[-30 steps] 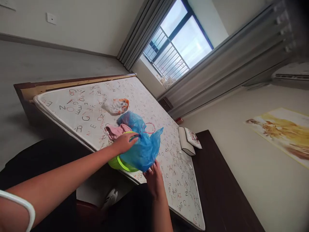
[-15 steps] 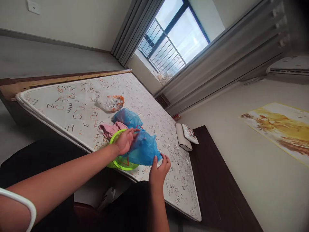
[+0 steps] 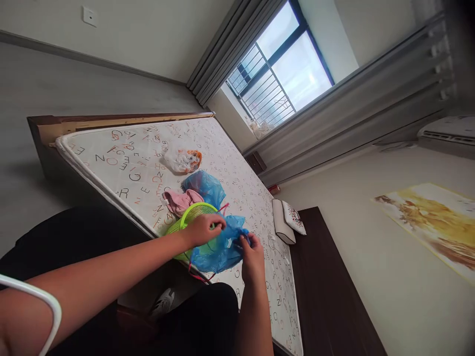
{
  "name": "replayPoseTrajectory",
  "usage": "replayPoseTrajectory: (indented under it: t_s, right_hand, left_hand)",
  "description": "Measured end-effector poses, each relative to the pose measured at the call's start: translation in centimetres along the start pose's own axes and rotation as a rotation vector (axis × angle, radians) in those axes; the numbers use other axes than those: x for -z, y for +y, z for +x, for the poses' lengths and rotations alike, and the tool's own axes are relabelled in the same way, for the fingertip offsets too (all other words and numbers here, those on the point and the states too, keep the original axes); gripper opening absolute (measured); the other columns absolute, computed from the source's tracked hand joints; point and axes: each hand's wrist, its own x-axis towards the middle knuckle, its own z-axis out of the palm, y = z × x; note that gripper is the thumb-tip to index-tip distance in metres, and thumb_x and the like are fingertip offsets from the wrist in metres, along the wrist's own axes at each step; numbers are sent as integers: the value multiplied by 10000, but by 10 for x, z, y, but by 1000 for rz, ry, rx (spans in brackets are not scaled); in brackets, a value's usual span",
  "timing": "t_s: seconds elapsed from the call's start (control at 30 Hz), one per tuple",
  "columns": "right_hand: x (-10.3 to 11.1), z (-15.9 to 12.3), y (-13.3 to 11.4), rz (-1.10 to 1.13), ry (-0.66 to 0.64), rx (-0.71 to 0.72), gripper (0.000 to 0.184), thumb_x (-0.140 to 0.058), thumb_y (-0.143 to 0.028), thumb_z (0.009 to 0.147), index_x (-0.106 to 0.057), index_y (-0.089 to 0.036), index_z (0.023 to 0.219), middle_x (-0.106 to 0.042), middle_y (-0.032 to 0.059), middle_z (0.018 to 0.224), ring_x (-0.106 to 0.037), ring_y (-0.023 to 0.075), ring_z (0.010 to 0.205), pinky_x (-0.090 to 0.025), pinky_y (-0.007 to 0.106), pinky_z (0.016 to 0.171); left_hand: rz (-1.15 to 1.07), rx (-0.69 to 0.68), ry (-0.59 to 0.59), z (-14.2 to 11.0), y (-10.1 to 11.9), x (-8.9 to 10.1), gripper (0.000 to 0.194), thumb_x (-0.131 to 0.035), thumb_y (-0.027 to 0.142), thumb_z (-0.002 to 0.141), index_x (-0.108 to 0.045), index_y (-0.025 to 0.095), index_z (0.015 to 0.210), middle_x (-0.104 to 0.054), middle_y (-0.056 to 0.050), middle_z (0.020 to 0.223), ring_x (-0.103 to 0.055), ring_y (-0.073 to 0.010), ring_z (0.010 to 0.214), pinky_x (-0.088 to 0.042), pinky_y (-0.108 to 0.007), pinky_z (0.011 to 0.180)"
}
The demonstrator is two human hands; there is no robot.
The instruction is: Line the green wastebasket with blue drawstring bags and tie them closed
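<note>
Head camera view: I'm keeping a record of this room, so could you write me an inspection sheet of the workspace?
Surface: mattress, printed with letters.
Things: blue bag, partly over the lime-green mesh basket.
Clutter: pink cloth, second blue plastic bag and white-and-orange bag lie near the basket.
Hands: right hand pinches the blue bag; left hand is curled beside it, grip unclear.
Cables: red cord near the mattress edge; thin wires by the air conditioner.
Surroundings: window, grey curtain, wall picture.
</note>
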Motion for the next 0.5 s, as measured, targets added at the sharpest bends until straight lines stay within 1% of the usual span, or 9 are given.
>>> replayPoseTrajectory:
  t_s: [0.03, 0.1, 0.17, 0.2, 0.27, 0.33, 0.37, 0.43, 0.5]
  right_hand:
    - [1, -1, -4, 56, 48, 16, 399, -848, -430, 704, -646, -184, 944, -700, 0, 844, -646, 141, 727, -519, 262, 679]
    - [1, -3, -16, 179, 108, 52, 404, -840, -423, 716, -641, -200, 987, -711, 3, 900, -674, 146, 769, -550, 275, 706]
    - [-1, -7, -30, 289, 129, 87, 409, -833, -419, 727, -638, -215, 1023, -723, 5, 946, -689, 148, 808, -572, 289, 737]
    - [-3, -10, -37, 330, 136, 108, 414, -829, -421, 731, -637, -222, 1039, -727, 7, 964, -693, 151, 825, -581, 300, 751]
    - [-8, -15, -50, 388, 146, 156, 421, -816, -436, 742, -633, -238, 1066, -734, 16, 1003, -700, 166, 864, -594, 334, 784]
    - [-12, -20, -59, 413, 149, 208, 406, -792, -451, 768, -629, -259, 1086, -732, 18, 1034, -701, 179, 906, -598, 361, 819]
    - [-13, -21, -62, 413, 155, 235, 388, -774, -457, 789, -625, -270, 1094, -729, 15, 1048, -700, 181, 928, -597, 367, 835]
    - [-13, -23, -65, 391, 184, 289, 345, -735, -462, 830, -621, -284, 1103, -720, 9, 1071, -695, 178, 970, -590, 359, 860]
    - [-10, -22, -66, 349, 224, 345, 331, -706, -464, 860, -623, -281, 1123, -715, 17, 1111, -690, 176, 1009, -581, 349, 885]
  left_hand:
    - [61, -4, 100, 1, -4, 5, 316, -569, 270, 875, -747, 210, 1129, -754, -76, 1165, -668, -260, 1124, -474, -379, 1037]
    - [149, 21, 228, 3, -13, 13, 598, -692, 368, 836, -607, 200, 1403, -613, -127, 1448, -533, -318, 1360, -386, -444, 1160]
    - [134, 91, 188, 7, -22, 17, 895, -795, 455, 754, -456, 201, 1542, -530, -157, 1535, -478, -354, 1419, -379, -477, 1168]
    - [90, 141, 114, 9, -26, 19, 950, -820, 483, 721, -447, 198, 1548, -576, -162, 1485, -538, -359, 1361, -429, -470, 1120]
    - [-26, 238, -83, 14, -31, 20, 848, -826, 491, 698, -567, 189, 1447, -721, -131, 1251, -687, -329, 1121, -532, -416, 950]
    - [-175, 299, -237, 19, -32, 20, 558, -791, 433, 711, -722, 182, 1204, -774, -84, 1011, -728, -275, 898, -554, -353, 779]
    - [-261, 316, -260, 21, -30, 21, 420, -764, 392, 720, -755, 179, 1082, -772, -68, 923, -723, -251, 823, -546, -329, 718]
    - [-473, 346, -186, 27, -24, 26, 271, -715, 319, 727, -757, 170, 950, -751, -49, 811, -699, -209, 726, -526, -297, 646]
    - [-714, 384, -2, 35, -15, 37, 276, -697, 314, 734, -739, 161, 960, -734, -41, 779, -674, -184, 675, -524, -287, 620]
